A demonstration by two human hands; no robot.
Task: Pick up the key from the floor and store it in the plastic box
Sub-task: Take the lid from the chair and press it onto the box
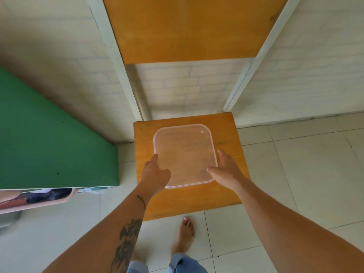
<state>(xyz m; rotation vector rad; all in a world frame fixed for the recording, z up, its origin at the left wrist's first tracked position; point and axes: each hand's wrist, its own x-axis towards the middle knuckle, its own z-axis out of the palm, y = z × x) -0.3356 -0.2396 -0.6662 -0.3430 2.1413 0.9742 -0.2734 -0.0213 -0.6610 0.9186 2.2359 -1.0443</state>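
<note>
One clear plastic box (184,154), lid on, sits on the wooden chair seat (226,192). The left hand (154,173) and right hand (226,167) rest open-fingered against its near corners, apparently touching. No key shows.

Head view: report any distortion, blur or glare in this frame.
Head view: wide-angle bending splays the chair's white posts outward; soft blur at the lower-left edge; even daylight, no hard glare; the translucent plastic box shows low contrast against the orange seat, with left hand and right hand reasonably sharp.
</note>
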